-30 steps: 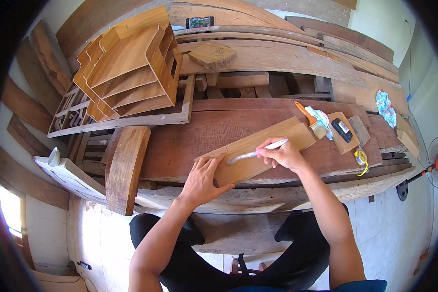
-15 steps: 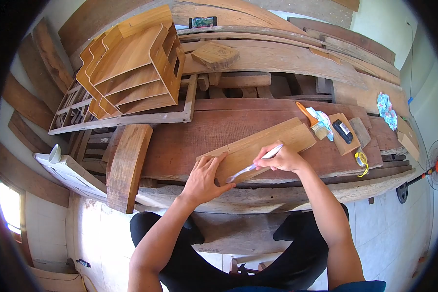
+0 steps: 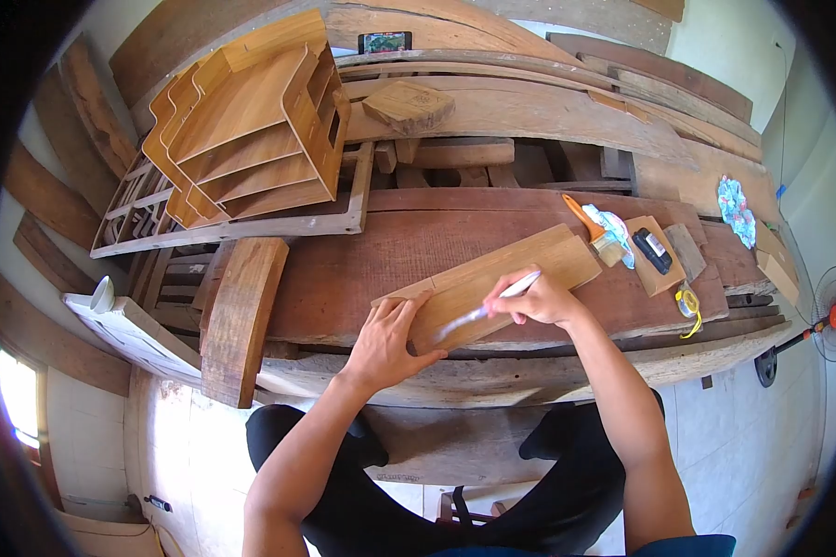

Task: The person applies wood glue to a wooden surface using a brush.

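A light-brown wooden board [image 3: 539, 265] lies slanted on the wide reddish plank [image 3: 334, 269]. My left hand [image 3: 386, 343] grips its left end, fingers over the far corner and thumb along the near edge. In my right hand [image 3: 534, 299], closed in a pen-like hold, is a slim white brush [image 3: 474, 317]. Its lower end meets the board's top face close to my left thumb, blurred by motion. Past the board's right end lie an orange-handled paintbrush [image 3: 581, 215] and a crumpled blue-white cloth [image 3: 618, 232].
To the right sit a black object [image 3: 653, 251] on a small wood block and a yellow tape measure [image 3: 687, 302]. A wooden tiered organizer [image 3: 251, 139] stands back left, a thick timber [image 3: 241, 320] below it. Behind are a phone [image 3: 385, 43] and stacked planks. A fan [image 3: 831, 317] is far right.
The brush's lower end has shifted slightly and is now smeared by motion. My left hand stays in place on the board. The whole view has drifted very slightly.
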`<state>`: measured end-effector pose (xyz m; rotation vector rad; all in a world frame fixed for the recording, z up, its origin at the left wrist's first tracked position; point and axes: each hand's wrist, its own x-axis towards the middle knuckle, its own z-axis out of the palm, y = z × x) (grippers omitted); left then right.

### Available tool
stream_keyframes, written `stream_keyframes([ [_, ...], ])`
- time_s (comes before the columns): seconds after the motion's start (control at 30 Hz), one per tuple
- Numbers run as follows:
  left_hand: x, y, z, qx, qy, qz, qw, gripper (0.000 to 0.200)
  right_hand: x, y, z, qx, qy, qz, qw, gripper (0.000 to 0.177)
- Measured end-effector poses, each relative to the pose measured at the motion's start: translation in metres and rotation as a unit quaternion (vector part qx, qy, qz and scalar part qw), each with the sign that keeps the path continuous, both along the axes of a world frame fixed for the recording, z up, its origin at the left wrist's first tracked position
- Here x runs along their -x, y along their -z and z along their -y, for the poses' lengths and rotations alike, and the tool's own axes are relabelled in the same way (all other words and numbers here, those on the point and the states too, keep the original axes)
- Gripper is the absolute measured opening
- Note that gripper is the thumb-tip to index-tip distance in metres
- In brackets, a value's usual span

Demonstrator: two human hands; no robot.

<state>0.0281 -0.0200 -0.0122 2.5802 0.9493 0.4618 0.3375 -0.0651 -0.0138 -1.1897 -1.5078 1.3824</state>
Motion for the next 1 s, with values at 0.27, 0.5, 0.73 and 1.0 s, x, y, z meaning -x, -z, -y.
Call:
stream_keyframes([
  [0.27,0.0,0.002,0.0,-0.003,0.0,0.001,1.0,0.098,0.008,0.006,0.0,-0.01,0.108,-0.01,0.994,0.015],
  [0.5,0.001,0.004,-0.001,-0.011,0.002,0.003,1.0,0.1,0.007,0.003,0.0,-0.001,0.037,0.007,0.999,0.013],
  [0.73,0.001,0.003,-0.001,-0.013,0.008,0.001,1.0,0.099,0.005,0.003,-0.001,0.009,0.04,-0.008,0.999,0.016],
  [1.0,0.001,0.002,-0.001,-0.017,0.01,0.005,1.0,0.101,0.0,0.005,-0.002,-0.005,0.026,0.003,1.0,0.017],
])
